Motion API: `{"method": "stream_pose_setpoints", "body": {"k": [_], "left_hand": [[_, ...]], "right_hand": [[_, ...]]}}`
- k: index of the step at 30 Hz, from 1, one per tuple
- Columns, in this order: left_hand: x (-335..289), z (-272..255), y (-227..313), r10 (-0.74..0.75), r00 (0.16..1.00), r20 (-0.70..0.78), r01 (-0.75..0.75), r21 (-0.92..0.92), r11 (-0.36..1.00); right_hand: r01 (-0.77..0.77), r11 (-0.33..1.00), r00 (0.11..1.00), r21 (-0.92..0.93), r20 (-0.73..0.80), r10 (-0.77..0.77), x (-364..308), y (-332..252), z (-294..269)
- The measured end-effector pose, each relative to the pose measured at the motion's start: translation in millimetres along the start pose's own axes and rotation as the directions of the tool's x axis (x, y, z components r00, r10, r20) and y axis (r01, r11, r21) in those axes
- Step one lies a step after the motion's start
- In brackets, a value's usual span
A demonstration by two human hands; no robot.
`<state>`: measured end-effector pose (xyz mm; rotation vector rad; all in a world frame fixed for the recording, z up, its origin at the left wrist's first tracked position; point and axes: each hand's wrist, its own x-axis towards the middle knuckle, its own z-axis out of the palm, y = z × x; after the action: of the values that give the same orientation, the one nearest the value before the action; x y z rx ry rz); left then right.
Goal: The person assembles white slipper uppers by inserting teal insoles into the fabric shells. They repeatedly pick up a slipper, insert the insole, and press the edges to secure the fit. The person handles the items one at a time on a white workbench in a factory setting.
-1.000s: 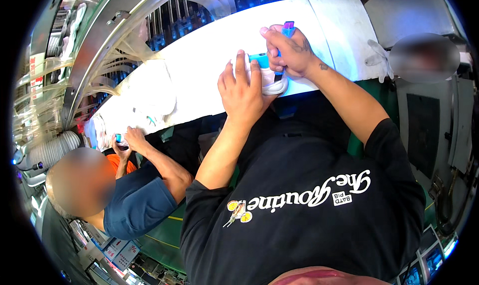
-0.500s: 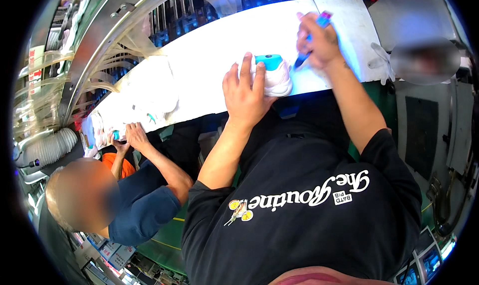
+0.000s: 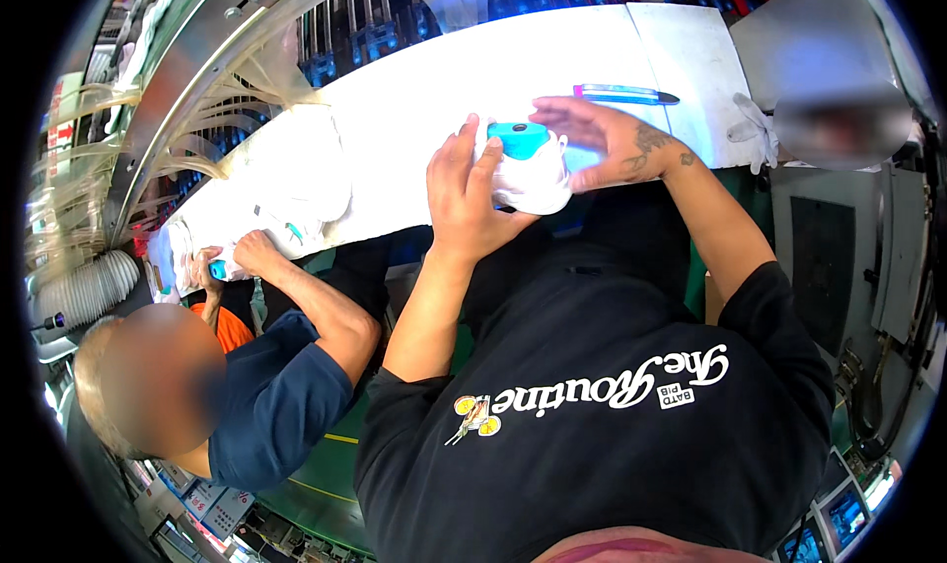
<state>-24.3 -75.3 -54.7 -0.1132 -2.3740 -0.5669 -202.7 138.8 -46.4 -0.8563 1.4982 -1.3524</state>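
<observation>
- White shoe (image 3: 538, 180) with a rounded form and a turquoise panel bearing a dark spot: I see it at the near edge of the long, white, smooth-topped bench (image 3: 404, 119), between the two hands.
- Left hand (image 3: 466, 190): grasping the shoe from its left side, fingers spread along it, thumb reaching under the near edge.
- Right hand (image 3: 614, 149): unclenched, fingers extended toward the shoe's right side; blur keeps me from telling whether they touch it.
- Slim blue tool with a pink end and a dark tip (image 3: 626, 95): lying on the bench just beyond the right hand.
- Pale fabric glove (image 3: 755, 134): I note it at the bench's right end.
- Co-worker in a dark blue top (image 3: 281, 405): at my left, both hands at a small white-and-turquoise piece (image 3: 218, 269).
</observation>
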Motion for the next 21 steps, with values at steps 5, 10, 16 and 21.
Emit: {"method": "stream_pose_setpoints", "body": {"k": [5, 10, 16, 21], "left_hand": [[-5.7, -8.1, -14.9, -0.017, 1.000, -0.011, 0.016, -0.104, 0.994], [0.6, -9.0, -16.6, -0.001, 0.999, 0.045, 0.006, -0.127, 0.992], [3.9, 0.5, -3.7, -0.028, 0.992, 0.122, 0.030, -0.014, 0.999], [14.8, 11.1, 10.6, -0.124, 0.972, 0.201, 0.092, 0.161, 0.983]], "right_hand": [[0.055, 0.995, 0.987, 0.085, 0.145, -0.067, 27.0, 10.1, 29.6], [0.058, 0.998, 0.996, 0.026, 0.069, -0.059, 30.2, 2.9, 44.2], [-0.019, 0.988, 0.977, -0.153, -0.212, -0.014, 5.5, -0.5, 56.6], [-0.259, 0.896, 0.918, -0.362, -0.379, 0.112, 16.4, -12.6, 59.9]]}}
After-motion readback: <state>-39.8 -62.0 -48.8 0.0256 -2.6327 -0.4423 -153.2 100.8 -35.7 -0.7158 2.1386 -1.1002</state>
